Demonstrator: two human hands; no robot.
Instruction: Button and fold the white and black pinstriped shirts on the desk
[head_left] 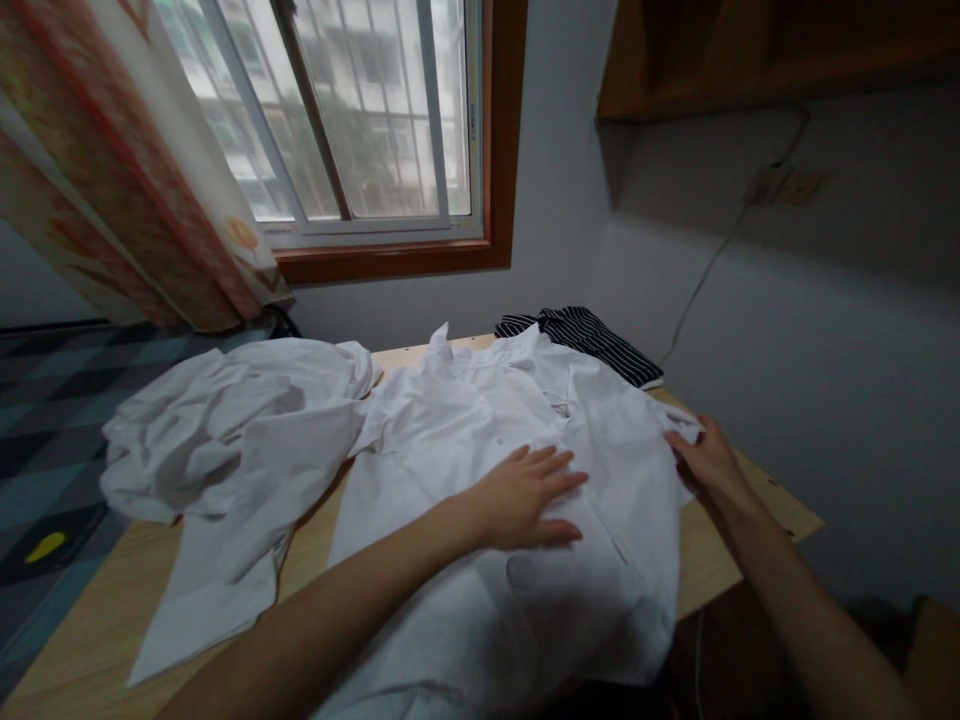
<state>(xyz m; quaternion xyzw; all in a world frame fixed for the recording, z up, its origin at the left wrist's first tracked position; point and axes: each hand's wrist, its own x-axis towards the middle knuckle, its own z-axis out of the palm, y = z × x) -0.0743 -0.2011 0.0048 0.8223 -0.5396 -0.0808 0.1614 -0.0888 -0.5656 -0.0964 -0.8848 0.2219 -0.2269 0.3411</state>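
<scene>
A white collared shirt lies spread over the wooden table, its collar toward the window and its lower part draping over the near edge. My left hand rests flat on the front of the shirt, fingers spread. At the right side, my right hand pinches the end of the shirt's sleeve between thumb and fingers. Creases run across the chest, and a button shows near the middle.
A heap of white cloth sits on the table's left, partly hanging down. Black-and-white striped fabric lies folded at the back right. The wooden table has a wall behind it; a cable runs down from a socket. A checked bedspread is at far left.
</scene>
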